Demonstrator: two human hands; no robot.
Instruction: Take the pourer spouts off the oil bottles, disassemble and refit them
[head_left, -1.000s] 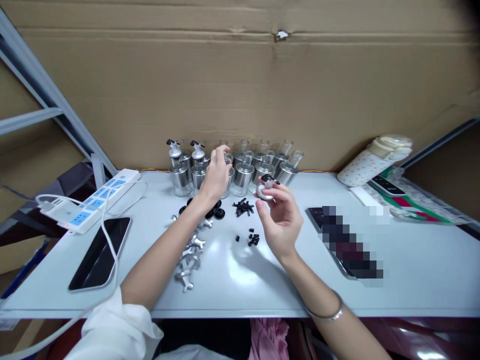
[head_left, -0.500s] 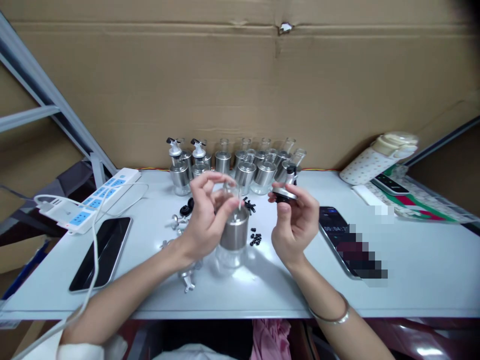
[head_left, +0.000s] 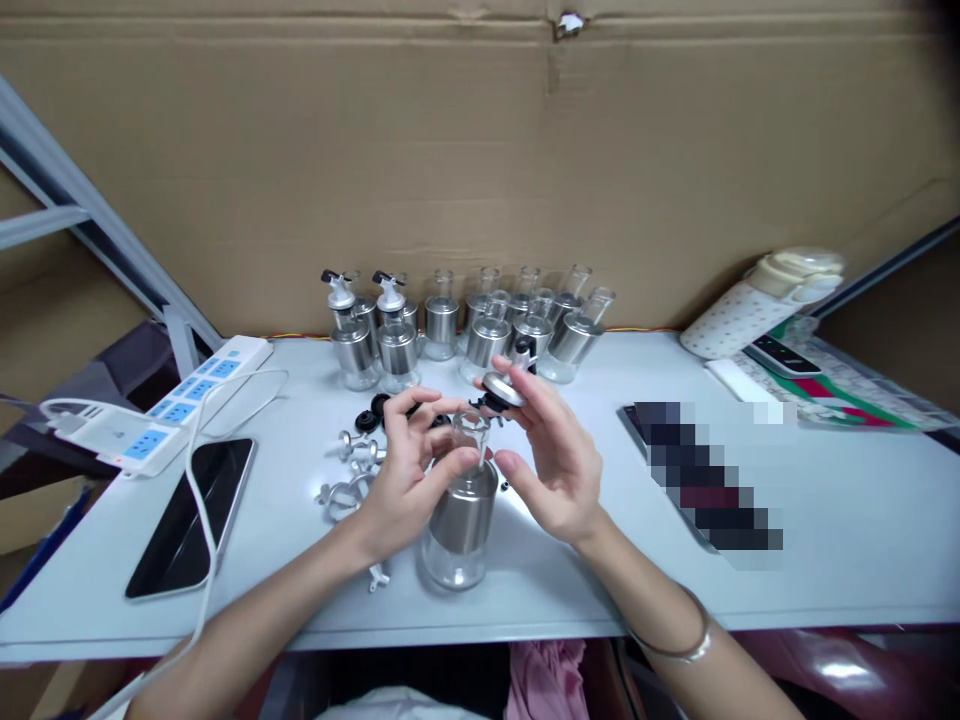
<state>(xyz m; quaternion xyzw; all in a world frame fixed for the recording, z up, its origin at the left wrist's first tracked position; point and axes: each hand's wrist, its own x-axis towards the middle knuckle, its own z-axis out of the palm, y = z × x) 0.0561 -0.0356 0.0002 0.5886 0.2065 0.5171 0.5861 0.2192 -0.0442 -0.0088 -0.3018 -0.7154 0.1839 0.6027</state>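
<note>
A glass bottle with a metal sleeve (head_left: 463, 515) stands near the table's front edge. My left hand (head_left: 412, 480) is closed around its neck, thumb in front. At the bottle's mouth, a silver pour spout with a black stopper (head_left: 502, 390) is tilted over the rim. My right hand (head_left: 559, 455) holds this spout with its fingers, while the thumb is lower, beside the bottle neck. Whether the stopper has entered the neck is hard to see. Loose silver spout parts (head_left: 352, 450) and black round stoppers (head_left: 367, 418) lie left of my left hand.
Behind stand several sleeved bottles (head_left: 489, 342), two topped with spouts (head_left: 390, 292). At left are a power strip (head_left: 191, 400) with a trailing cable and a phone (head_left: 191, 520). Right are another phone (head_left: 634, 425), partly pixelated, and a dotted flask (head_left: 742, 310). Cardboard (head_left: 480, 150) backs the table.
My right hand has moved left with the pour spout, bringing it to the bottle's mouth. The bottle appears slightly nearer the front edge, still in my left hand. The view has shifted slightly.
</note>
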